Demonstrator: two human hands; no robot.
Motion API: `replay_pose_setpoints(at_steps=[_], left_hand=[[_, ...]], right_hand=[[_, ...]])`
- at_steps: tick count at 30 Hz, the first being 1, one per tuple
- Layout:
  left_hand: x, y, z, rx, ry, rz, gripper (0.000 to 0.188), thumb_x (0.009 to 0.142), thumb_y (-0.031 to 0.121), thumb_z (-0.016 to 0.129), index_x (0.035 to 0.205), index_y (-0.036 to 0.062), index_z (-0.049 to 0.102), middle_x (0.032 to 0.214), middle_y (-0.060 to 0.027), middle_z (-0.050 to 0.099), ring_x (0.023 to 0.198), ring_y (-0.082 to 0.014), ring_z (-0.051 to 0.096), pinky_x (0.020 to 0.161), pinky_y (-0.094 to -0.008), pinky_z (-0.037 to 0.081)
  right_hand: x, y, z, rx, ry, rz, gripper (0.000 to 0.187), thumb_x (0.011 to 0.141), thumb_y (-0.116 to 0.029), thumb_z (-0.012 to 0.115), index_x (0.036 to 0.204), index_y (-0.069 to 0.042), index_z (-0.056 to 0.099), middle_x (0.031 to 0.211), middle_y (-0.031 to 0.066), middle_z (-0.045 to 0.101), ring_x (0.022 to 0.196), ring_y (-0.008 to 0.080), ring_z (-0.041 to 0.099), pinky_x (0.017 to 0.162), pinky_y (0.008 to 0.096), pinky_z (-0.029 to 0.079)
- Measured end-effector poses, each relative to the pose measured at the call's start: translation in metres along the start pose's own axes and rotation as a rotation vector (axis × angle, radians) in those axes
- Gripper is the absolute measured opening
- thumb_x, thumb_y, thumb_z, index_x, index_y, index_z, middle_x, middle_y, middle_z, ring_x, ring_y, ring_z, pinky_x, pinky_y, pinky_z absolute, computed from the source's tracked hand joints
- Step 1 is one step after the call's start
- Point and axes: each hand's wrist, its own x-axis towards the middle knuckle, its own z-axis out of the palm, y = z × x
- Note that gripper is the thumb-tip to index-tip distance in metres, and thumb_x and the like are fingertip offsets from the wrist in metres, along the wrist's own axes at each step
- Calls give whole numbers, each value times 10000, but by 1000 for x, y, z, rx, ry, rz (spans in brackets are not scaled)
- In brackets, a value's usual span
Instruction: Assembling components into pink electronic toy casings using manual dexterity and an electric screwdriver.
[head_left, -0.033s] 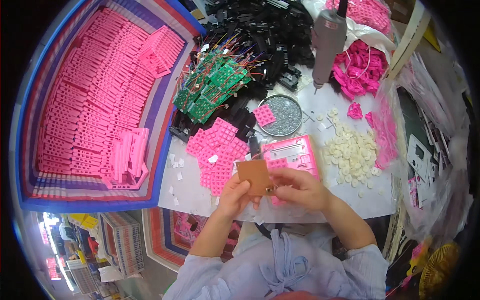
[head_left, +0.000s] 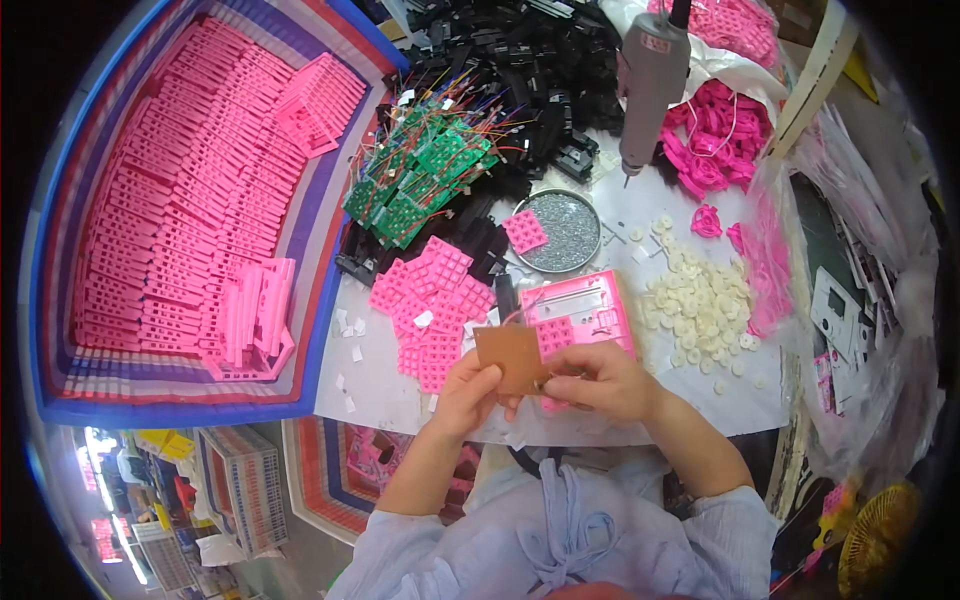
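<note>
Left hand point(head_left: 466, 392) holds board point(head_left: 508, 358); 1 tin point(head_left: 599, 232) (round) contains metal bits point(head_left: 568, 230).

A brown board point(head_left: 508, 358) is held by the left hand point(head_left: 466, 393); its lower right corner is met by the fingers of the right hand point(head_left: 605, 381). A pink casing point(head_left: 622, 318) is partly covered behind them. The worktop point(head_left: 728, 408) is strewn with pink button mats point(head_left: 432, 312), wired green circuit boards point(head_left: 440, 155) and cream pieces point(head_left: 705, 308).
</note>
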Motion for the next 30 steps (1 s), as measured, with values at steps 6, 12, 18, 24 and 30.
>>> replay_pose_setpoints(at_steps=[6, 12, 18, 24, 30], left_hand=[[-17, 3, 8, 591, -57, 10, 292, 1028, 147, 532, 1224, -60, 600, 1005, -99, 644, 726, -147, 632, 603, -284, 525], [-7, 14, 24, 1025, -334, 174, 222, 910, 13, 623, 1131, -10, 620, 990, -123, 645, 781, -210, 666, 663, -321, 541], [-11, 5, 51, 1148, -511, 288, 277, 855, 31, 691, 1123, 35, 620, 999, -123, 653, 877, -302, 669, 709, -374, 547], [-40, -34, 41, 470, -26, -267, 503, 959, 81, 608, 1427, 83, 425, 1273, -130, 595, 1101, -251, 636, 833, -354, 547], [-55, -47, 32, 143, 58, -331, 676, 972, 111, 610, 1564, 95, 282, 1462, -163, 502, 1229, -261, 594, 947, -376, 522]], right_hand=[[-55, -26, -59, -559, 23, 51, 253, 830, -190, 796, 999, -10, 744, 847, 36, 711, 720, 98, 624, 617, 269, 472], [-109, -83, -87, -863, 103, -326, 729, 794, -510, 766, 1285, 12, 632, 1313, 178, 609, 1213, 330, 552, 1002, 438, 423], [-55, -42, -20, -1062, -296, -297, 766, 863, -530, 697, 1386, 11, 554, 1448, 229, 500, 1354, 414, 422, 1123, 487, 332], [-16, -6, -31, -466, -88, -62, 410, 925, -198, 667, 1289, -11, 639, 1122, 171, 697, 1000, 269, 661, 922, 358, 502], [50, -9, -55, -747, -48, -58, 302, 903, -152, 671, 1179, -28, 678, 921, 191, 714, 826, 286, 706, 743, 367, 532]])
